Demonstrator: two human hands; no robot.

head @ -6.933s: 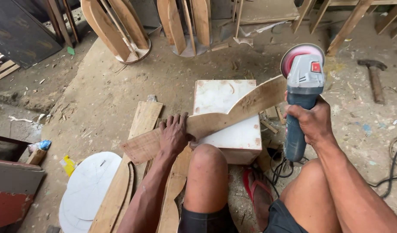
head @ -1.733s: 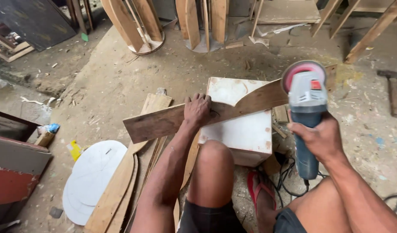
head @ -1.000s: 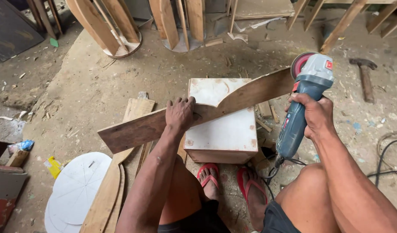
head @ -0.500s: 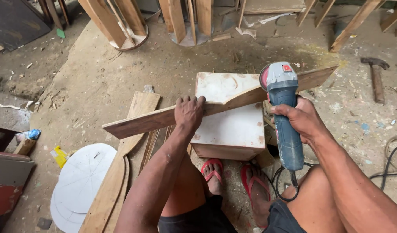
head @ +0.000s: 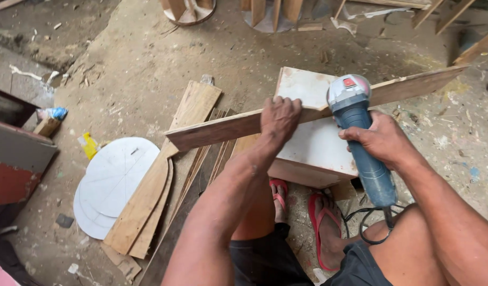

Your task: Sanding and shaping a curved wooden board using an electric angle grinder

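The head view looks down at a white box (head: pixel 318 148) that stands on the dirt floor (head: pixel 148 63) and serves as the landmark here. A long curved wooden board (head: pixel 222 130) lies on edge across the top of the box, one end reaching out well to the left of it, the other end running past its far right corner.

The left hand (head: pixel 280 117) sits on the board just at the box's left edge, fingers (head: pixel 286 101) curled over the top edge and closed around the wood, pressing it against the box. The right hand (head: pixel 379 139) is over the right part of the box, fingers wrapped tightly around the blue body of an angle grinder (head: pixel 360 137). The grinder's grey head meets the board above the box; the disc itself is hidden behind the head, so whether it touches the wood cannot be told. Its black cord (head: pixel 368 222) loops on the floor below the box's right corner.

Two feet in red sandals (head: pixel 321 222) rest on the floor right at the near side of the box. Left of the box, several shaped wooden planks (head: pixel 148 196) lie stacked on the floor, and further left still are white round cut-outs (head: pixel 111 180). A small yellow scrap (head: pixel 89 145) lies beyond those, well apart from the box.
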